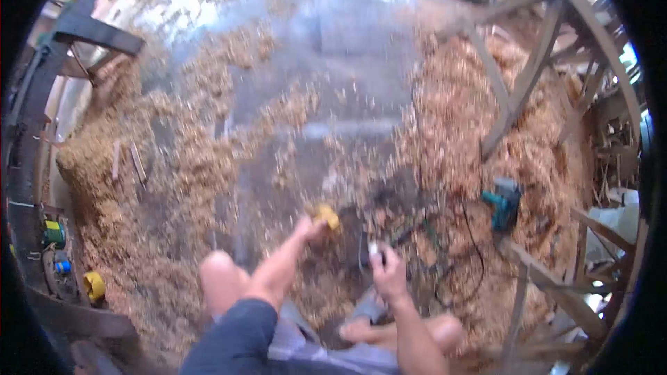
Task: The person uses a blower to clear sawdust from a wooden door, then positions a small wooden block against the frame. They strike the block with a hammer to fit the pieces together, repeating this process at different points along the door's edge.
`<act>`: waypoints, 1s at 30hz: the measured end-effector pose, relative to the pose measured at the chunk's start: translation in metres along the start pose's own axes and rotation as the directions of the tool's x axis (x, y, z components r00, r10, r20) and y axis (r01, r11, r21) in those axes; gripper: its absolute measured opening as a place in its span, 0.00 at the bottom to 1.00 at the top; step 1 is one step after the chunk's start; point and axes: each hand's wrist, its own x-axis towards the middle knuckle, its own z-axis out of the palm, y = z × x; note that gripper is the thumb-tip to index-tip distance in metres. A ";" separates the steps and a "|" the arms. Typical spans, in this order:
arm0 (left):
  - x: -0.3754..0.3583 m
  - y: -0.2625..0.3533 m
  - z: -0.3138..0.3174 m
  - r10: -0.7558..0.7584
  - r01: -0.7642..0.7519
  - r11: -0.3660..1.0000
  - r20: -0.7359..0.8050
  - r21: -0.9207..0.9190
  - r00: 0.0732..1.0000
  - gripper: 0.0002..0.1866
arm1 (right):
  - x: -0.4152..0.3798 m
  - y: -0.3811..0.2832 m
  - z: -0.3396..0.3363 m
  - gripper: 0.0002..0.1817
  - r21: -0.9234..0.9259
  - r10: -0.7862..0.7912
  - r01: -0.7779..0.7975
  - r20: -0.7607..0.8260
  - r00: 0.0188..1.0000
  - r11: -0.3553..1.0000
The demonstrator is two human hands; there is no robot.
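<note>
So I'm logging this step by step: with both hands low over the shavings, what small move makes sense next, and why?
Probably draw the right hand up to free the cord, since it pinches a small pale piece there among tangled cables, while the left hand grips a yellow object.
</note>
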 end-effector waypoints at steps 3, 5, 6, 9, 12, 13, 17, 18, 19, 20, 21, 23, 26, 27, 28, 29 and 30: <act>0.006 0.001 0.012 -0.213 0.204 0.977 0.329 0.063 0.920 0.34 | 0.007 0.004 0.007 0.13 -0.144 0.003 0.007 0.065 0.998 0.989; -0.033 0.031 0.008 -0.190 0.239 0.964 0.331 -0.114 0.924 0.34 | 0.010 0.024 0.021 0.12 -0.223 -0.041 0.058 0.080 0.996 0.973; -0.017 -0.008 0.034 -0.173 0.256 0.947 0.365 -0.193 0.915 0.33 | 0.012 0.029 0.026 0.12 -0.251 -0.069 0.086 0.073 0.995 0.964; -0.096 0.102 -0.030 -0.224 0.396 0.863 0.463 -0.315 0.857 0.26 | 0.013 0.020 0.022 0.12 -0.354 0.071 -0.017 0.139 0.988 0.935; -0.095 0.093 -0.022 -0.184 0.313 0.908 0.406 -0.279 0.895 0.25 | 0.019 0.033 0.021 0.12 -0.447 0.118 0.001 0.240 0.964 0.895; -0.093 0.088 -0.014 -0.094 0.223 0.877 0.303 -0.426 0.948 0.24 | 0.023 0.041 0.022 0.12 -0.529 0.106 0.055 0.269 0.957 0.847; -0.123 0.147 -0.047 -0.221 0.441 0.815 0.503 -0.375 0.836 0.23 | 0.019 0.043 0.021 0.11 -0.411 0.082 0.023 0.237 0.968 0.912; -0.102 0.113 -0.022 -0.169 0.446 0.753 0.512 -0.484 0.842 0.22 | 0.020 0.048 0.022 0.11 -0.396 0.058 0.039 0.230 0.971 0.917; -0.104 0.120 -0.021 -0.172 0.440 0.763 0.508 -0.473 0.844 0.21 | 0.021 0.046 0.020 0.11 -0.401 0.046 0.046 0.215 0.975 0.915; -0.108 0.126 -0.021 -0.177 0.436 0.771 0.501 -0.465 0.847 0.21 | 0.018 0.045 0.021 0.11 -0.408 0.076 0.020 0.217 0.973 0.913; -0.105 0.123 -0.017 -0.167 0.429 0.773 0.503 -0.468 0.848 0.21 | 0.021 0.044 0.021 0.11 -0.416 0.096 0.002 0.216 0.972 0.910; -0.105 0.117 -0.013 -0.149 0.416 0.776 0.504 -0.474 0.851 0.21 | 0.021 0.046 0.017 0.11 -0.409 0.098 -0.003 0.213 0.972 0.912; -0.104 0.121 -0.011 -0.155 0.409 0.778 0.484 -0.478 0.861 0.21 | 0.022 0.049 0.016 0.11 -0.427 0.100 0.011 0.236 0.967 0.904; -0.106 0.125 -0.013 -0.162 0.416 0.776 0.487 -0.475 0.858 0.20 | 0.021 0.047 0.014 0.11 -0.429 0.102 0.012 0.241 0.965 0.903; -0.107 0.130 -0.015 -0.167 0.421 0.775 0.489 -0.471 0.856 0.19 | 0.021 0.043 0.011 0.11 -0.431 0.103 0.013 0.244 0.964 0.902; -0.107 0.135 -0.016 -0.173 0.426 0.774 0.492 -0.469 0.853 0.18 | 0.021 0.042 0.008 0.11 -0.434 0.104 0.015 0.249 0.963 0.901; -0.106 0.136 -0.015 -0.166 0.423 0.776 0.495 -0.468 0.853 0.19 | 0.022 0.044 0.009 0.11 -0.429 0.098 0.017 0.245 0.965 0.903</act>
